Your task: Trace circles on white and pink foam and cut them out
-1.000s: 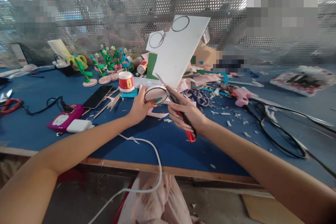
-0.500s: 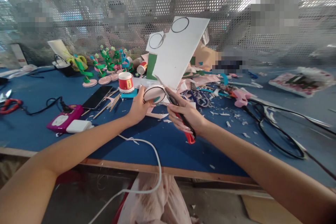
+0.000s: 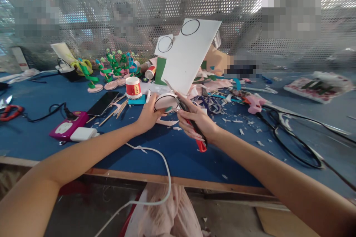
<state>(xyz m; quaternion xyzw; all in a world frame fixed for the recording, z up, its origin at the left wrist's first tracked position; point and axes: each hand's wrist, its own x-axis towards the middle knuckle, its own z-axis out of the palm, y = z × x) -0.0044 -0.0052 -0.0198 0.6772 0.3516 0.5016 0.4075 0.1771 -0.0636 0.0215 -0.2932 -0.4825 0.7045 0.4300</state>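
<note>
A small piece of pale card (image 3: 166,100) with a black drawn outline is pinched between the thumb and fingers of my left hand (image 3: 148,115). My right hand (image 3: 196,120) is closed around scissors (image 3: 200,145) with red and black handles. Their blades point up and to the left, at the right edge of the card piece. Exactly where the blades meet the card is partly hidden by my fingers. Behind my hands a large white card (image 3: 185,59) leans upright, with a black circle near its top. A smaller white card (image 3: 164,44) with another circle is beside it.
A red and white paper cup (image 3: 133,88), a black phone (image 3: 103,103) and a purple power adapter (image 3: 69,126) lie to the left. Spiral paper plants (image 3: 111,68) stand behind. Paper scraps and black cables (image 3: 294,152) spread to the right. A white cable (image 3: 164,159) crosses the table's front edge.
My left hand has shifted slightly to the right with the card piece, which now appears a little flatter and closer to the scissors. My right hand stays nearly in place.
</note>
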